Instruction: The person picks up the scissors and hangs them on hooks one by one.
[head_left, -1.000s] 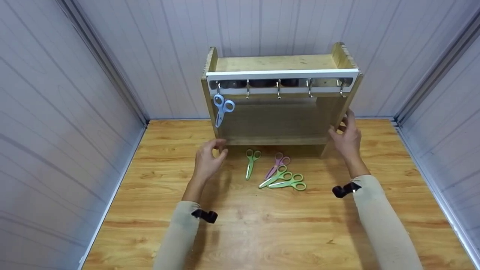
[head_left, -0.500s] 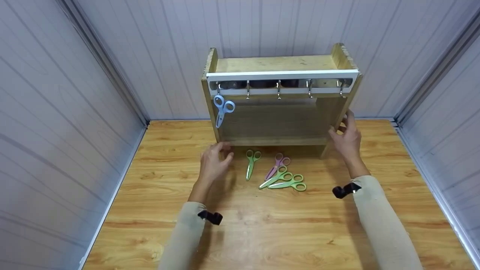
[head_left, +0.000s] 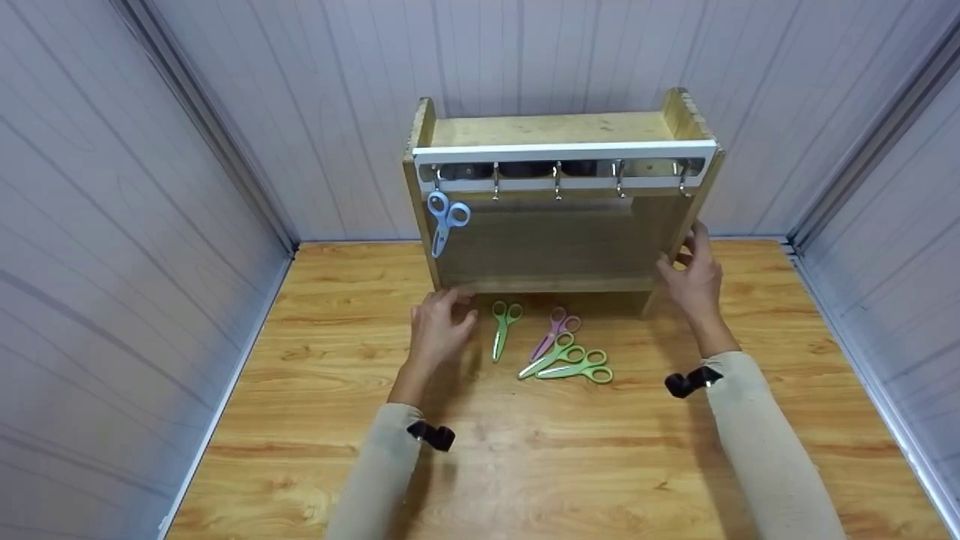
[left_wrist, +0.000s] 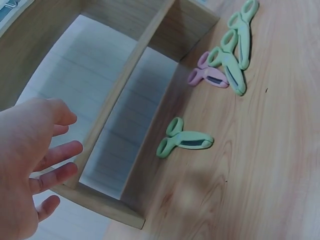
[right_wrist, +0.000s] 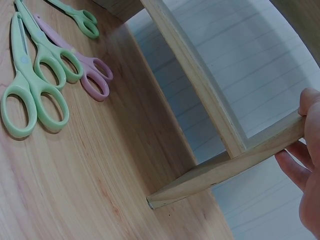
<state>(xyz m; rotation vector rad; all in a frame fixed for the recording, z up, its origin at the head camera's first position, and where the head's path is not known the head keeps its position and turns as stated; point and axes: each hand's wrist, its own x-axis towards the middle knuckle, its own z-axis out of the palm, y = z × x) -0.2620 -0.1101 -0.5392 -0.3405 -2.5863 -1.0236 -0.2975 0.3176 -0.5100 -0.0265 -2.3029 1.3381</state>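
My right hand (head_left: 694, 277) grips the right side board of a small wooden shelf (head_left: 555, 286), thumb on the front and fingers behind. My left hand (head_left: 439, 322), holding nothing, hovers at the shelf's lower left corner; its fingers (left_wrist: 60, 152) are spread and loosely bent in the left wrist view. Just right of it, green scissors (head_left: 499, 341) lie on the wooden surface. Pink scissors (head_left: 543, 344) lie farther right, with two more green pairs, one (head_left: 541, 363) overlapping them and another (head_left: 568, 369) beside it. Blue scissors (head_left: 445, 220) hang by a handle loop from the leftmost hook.
A white strip (head_left: 562, 149) with several metal hooks runs across the upper front of the shelf; the other hooks (head_left: 557, 181) carry nothing. Pale panelled walls (head_left: 360, 97) enclose the wood-grain surface (head_left: 540, 465) at the back and both sides.
My left hand has moved right and slightly toward me, from the shelf's left side board to near the single green scissors. My right hand stays on the side board.
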